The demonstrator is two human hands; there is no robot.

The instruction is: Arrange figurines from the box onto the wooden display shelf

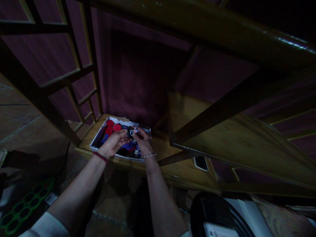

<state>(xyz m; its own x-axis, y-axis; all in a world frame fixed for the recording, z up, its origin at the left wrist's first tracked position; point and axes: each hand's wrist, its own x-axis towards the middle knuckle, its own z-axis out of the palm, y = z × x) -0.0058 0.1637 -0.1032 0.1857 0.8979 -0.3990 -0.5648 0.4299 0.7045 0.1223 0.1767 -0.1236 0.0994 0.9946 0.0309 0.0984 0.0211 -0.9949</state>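
Left hand [115, 141] and right hand [143, 141] pinch 1 small dark-and-white item [133, 131] above open white box [99, 131] on wooden shelf [178, 169]; likely light, perhaps flexible; fingertip hold at edges suits; material too dim to tell.

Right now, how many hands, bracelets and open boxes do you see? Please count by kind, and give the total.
Hands: 2, left hand and right hand
Bracelets: 2, red beaded bracelet and silver bracelet
Open boxes: 1, the white-rimmed box
Total: 5
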